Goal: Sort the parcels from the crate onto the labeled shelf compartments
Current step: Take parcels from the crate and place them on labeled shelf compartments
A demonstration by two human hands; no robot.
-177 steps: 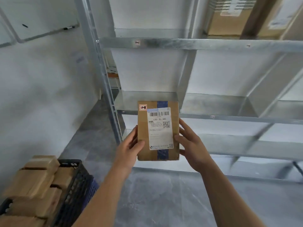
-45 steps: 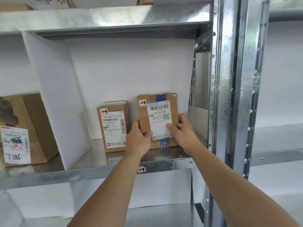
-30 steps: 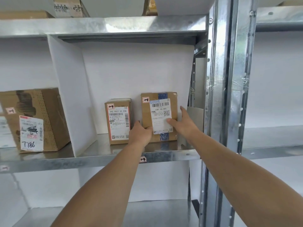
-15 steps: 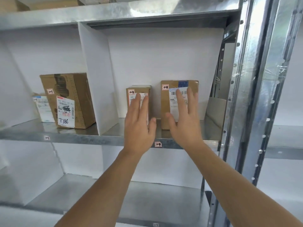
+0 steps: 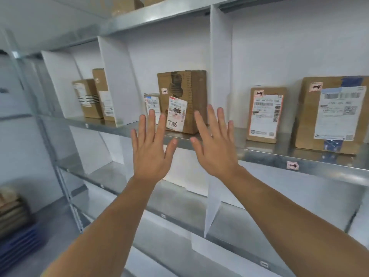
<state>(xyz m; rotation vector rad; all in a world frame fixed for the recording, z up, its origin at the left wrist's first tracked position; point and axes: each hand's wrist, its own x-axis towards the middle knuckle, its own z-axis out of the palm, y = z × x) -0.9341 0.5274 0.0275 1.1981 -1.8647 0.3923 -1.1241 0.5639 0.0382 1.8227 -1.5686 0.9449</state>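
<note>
The left hand [image 5: 150,150] and right hand [image 5: 216,149] hover empty, fingers spread, before the 7786 parcel [image 5: 182,100]. Best turn to the crate [image 5: 18,232], low left of it, and grip one parcel squarely.

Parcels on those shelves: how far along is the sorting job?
Done: several parcels stand in compartments of the shelf, including the blue-taped parcel and the smaller parcel beside it at right, and the 7786 box in the middle. In hand: nothing; the left hand and right hand are both open and empty before the shelf. Left: the crate at lower left, blurred, seems to hold more brown parcels.
</note>
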